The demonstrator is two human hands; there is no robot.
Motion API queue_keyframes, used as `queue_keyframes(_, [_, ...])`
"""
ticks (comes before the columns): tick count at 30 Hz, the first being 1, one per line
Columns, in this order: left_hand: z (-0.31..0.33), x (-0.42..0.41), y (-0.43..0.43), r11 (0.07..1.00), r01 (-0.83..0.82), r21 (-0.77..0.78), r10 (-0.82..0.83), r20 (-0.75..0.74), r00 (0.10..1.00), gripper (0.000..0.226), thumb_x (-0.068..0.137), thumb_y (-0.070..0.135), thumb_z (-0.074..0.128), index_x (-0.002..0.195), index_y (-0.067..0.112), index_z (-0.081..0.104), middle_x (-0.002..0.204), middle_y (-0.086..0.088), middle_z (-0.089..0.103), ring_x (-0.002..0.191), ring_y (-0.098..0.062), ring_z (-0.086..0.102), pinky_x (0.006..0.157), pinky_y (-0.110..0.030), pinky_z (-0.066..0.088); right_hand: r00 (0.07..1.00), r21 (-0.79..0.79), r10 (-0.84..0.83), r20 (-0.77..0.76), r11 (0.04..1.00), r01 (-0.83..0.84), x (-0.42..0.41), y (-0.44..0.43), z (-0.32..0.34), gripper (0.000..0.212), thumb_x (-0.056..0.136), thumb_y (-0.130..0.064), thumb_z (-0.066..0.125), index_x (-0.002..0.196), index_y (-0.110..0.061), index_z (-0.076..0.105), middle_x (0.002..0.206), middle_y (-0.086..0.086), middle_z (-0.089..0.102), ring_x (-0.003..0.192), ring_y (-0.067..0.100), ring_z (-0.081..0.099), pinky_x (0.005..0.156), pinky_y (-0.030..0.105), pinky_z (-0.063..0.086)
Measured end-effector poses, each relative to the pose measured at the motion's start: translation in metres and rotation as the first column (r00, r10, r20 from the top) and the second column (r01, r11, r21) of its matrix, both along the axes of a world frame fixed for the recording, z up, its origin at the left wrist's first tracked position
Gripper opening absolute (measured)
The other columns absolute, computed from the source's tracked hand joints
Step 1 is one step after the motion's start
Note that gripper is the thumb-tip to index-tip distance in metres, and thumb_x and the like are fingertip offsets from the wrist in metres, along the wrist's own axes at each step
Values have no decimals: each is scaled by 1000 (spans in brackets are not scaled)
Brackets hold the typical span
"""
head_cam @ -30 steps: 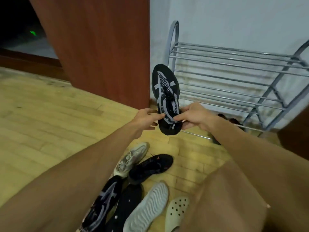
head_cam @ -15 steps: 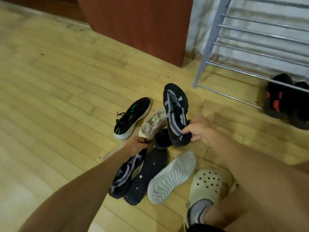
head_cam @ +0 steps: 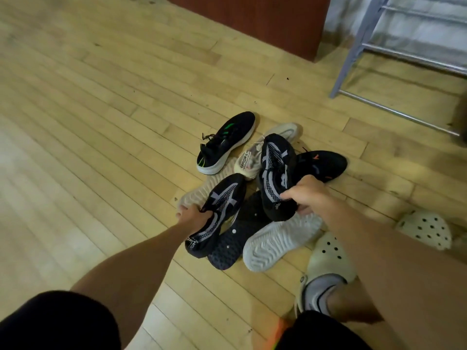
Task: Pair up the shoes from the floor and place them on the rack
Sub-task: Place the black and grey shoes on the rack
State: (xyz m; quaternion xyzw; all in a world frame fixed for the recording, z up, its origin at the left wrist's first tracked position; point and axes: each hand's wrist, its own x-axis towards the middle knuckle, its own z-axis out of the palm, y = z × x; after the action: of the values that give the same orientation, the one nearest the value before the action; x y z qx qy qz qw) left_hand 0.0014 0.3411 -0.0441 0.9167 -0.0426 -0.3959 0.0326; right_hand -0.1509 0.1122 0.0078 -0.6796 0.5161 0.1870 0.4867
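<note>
**A:** Where's the black-and-grey mesh shoe now?

**B:** Low over the pile, toe pointing away. The right hand alone grips it at the heel, fingers curled round the collar. A second ago both hands held it up in front of the rack.

**A:** And the left hand?

**B:** It let go and dropped to the floor. Its fingers are now closed on the side of the matching shoe, which lies on an upturned dark sole beside an upturned white sole.

**A:** So the pair is found?

**B:** I'd say so. Both shoes are in hand and neither is racked yet. Around them lie a green-marked black sneaker, a beige sneaker and an orange-marked black sneaker.

**A:** Anything on the rack?

**B:** Only its lower corner shows, so I cannot tell.
</note>
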Motion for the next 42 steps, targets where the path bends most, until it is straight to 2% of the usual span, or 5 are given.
queue_keyframes(6, [6, -17, 22, 886, -455, -90, 418, -266, 868, 57, 89, 50, 50, 130, 11, 43, 138, -13, 50, 117, -32, 50, 94, -42, 43, 999, 4, 32, 4, 999, -32, -11, 8, 9, 41, 80, -23, 76, 112, -1, 63, 102, 16, 69, 84, 32, 71, 80, 42, 60])
queue_keyframes(18, [34, -42, 41, 887, -404, -225, 316, -344, 884, 37, 81, 14, 73, 112, -1, 62, 118, -15, 64, 77, -25, 64, 62, -35, 60, 996, 128, -58, 68, 991, 49, -27, 23, 33, 54, 79, -8, 75, 128, 5, 55, 121, 27, 63, 99, 41, 68, 84, 47, 58])
queue_keyframes(24, [77, -50, 9, 827, -490, -276, 381, -367, 849, 49, 80, 11, 75, 122, -1, 53, 125, -22, 54, 102, -39, 61, 39, -34, 55, 965, 231, -229, 132, 953, 194, -25, 33, 55, 48, 80, 3, 70, 126, 4, 55, 125, 25, 61, 109, 39, 63, 64, 42, 58])
queue_keyframes(31, [119, -51, -25, 731, -556, -395, 429, -368, 825, 23, 85, 15, 71, 84, 0, 54, 79, -13, 58, 62, -26, 58, 34, -26, 52, 913, 182, -355, 202, 930, 321, -41, -8, 104, 49, 83, 2, 68, 130, 2, 54, 129, 22, 57, 117, 38, 58, 76, 44, 56])
queue_keyframes(42, [167, -70, -79, 604, -674, -426, 432, -536, 726, 12, 92, 8, 57, 82, 7, 52, 81, -14, 60, 67, -24, 58, 52, -39, 56, 890, 17, -417, 183, 907, 422, -118, -98, 146, 41, 84, 4, 66, 123, 4, 55, 117, 21, 59, 107, 32, 59, 83, 48, 55])
